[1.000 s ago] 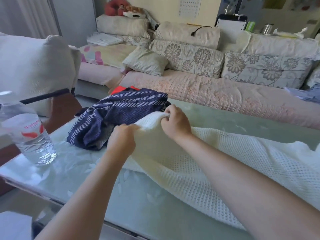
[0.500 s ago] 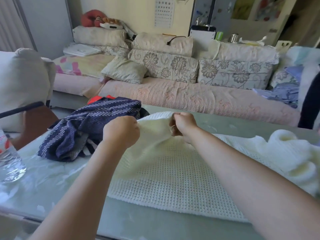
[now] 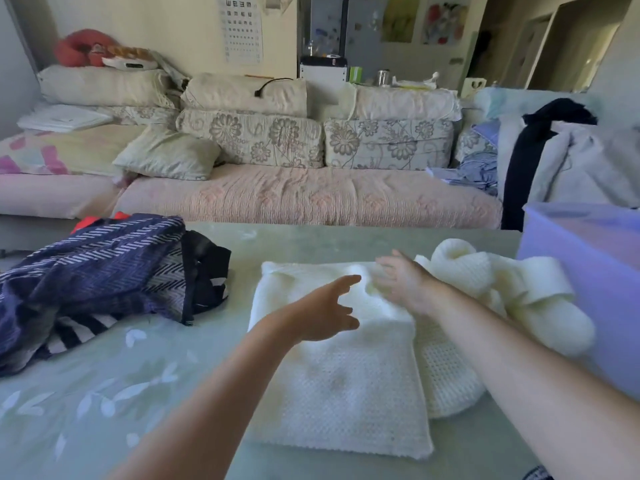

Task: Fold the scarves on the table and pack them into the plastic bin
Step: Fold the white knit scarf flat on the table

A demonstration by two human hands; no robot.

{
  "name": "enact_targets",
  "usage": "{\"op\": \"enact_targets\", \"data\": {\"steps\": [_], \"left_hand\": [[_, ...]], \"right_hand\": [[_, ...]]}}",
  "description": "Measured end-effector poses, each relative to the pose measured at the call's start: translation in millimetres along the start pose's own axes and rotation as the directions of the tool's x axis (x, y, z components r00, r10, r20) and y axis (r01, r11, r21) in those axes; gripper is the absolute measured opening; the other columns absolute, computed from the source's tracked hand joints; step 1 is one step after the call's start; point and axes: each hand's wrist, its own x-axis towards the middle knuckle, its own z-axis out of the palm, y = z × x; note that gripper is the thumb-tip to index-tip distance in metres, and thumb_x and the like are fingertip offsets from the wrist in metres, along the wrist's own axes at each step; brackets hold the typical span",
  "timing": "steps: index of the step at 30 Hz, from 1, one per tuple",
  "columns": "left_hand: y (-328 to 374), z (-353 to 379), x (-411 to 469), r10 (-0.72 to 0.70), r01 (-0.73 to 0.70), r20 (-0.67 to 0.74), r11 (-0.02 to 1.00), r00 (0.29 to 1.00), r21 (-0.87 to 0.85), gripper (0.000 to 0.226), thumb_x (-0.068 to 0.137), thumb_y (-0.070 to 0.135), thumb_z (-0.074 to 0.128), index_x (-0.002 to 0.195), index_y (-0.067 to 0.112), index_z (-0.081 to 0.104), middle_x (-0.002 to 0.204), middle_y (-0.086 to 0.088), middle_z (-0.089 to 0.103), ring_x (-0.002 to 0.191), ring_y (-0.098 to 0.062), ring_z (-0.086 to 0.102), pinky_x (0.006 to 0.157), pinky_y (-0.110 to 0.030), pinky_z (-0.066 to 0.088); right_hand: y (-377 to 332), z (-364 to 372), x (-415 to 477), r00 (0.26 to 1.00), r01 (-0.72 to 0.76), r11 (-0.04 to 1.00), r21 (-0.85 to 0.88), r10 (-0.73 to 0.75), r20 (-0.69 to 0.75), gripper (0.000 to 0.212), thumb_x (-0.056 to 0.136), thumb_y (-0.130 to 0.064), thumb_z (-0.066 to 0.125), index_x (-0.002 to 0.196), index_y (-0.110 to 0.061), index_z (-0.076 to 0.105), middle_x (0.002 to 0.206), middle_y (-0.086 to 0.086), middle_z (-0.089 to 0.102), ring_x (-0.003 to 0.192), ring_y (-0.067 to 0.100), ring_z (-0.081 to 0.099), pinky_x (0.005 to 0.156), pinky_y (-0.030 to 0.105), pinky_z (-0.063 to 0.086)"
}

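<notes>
Cream scarf (image 3: 343, 382) lies part-folded mid-surface, bunched toward the bin (image 3: 595, 278) at 3 o'clock. Left hand (image 3: 325, 306) and right hand (image 3: 403, 287) are over it, empty, fingers spread. Soft, floppy knit; probably best pinched at the corners.

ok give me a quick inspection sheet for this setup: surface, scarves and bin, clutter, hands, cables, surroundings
surface: green glass table with a pale leaf pattern
job's things: white scarf partly folded flat in the middle, its rest bunched to the right; navy striped scarf crumpled at the left; lilac plastic bin at the right edge
clutter: red cloth and black cloth by the navy striped scarf
hands: left hand and right hand open over the white scarf, gripping nothing; contact unclear from blur
cables: black cord on the sofa back
surroundings: sofa with cushions, eye chart on the wall, clothes heap at the right
</notes>
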Motion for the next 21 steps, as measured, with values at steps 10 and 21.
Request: {"op": "enact_targets", "data": {"steps": [10, 21], "left_hand": [[-46.9, 21.1, -17.3, -0.174, 0.094, 0.051, 0.729, 0.983, 0.678, 0.076, 0.093, 0.057, 0.051, 0.155, 0.037, 0.012, 0.164, 0.004, 0.002, 0.151, -0.021, 0.0, 0.12, -0.048, 0.008], [-37.0, 31.6, -59.3, 0.183, -0.202, 0.103, 0.69, 0.978, 0.696, 0.057, 0.064, 0.07, 0.073, 0.102, 0.036, 0.048, 0.102, 0.015, 0.049, 0.095, -0.005, 0.046, 0.079, -0.024, 0.044]], "right_hand": [[38.8, -23.7, -51.7, 0.979, 0.126, 0.405, -0.906, -0.201, 0.047, 0.065, 0.091, -0.034, 0.055, 0.148, -0.024, 0.027, 0.134, 0.003, 0.049, 0.116, 0.023, 0.054, 0.089, 0.037, 0.046], [47.2, -24.2, -105.8, 0.989, 0.139, 0.18, -0.974, 0.017, 0.144, 0.051, 0.082, -0.056, 0.059, 0.116, -0.021, 0.044, 0.096, -0.003, 0.06, 0.068, 0.018, 0.067, 0.066, 0.032, 0.05]]}}
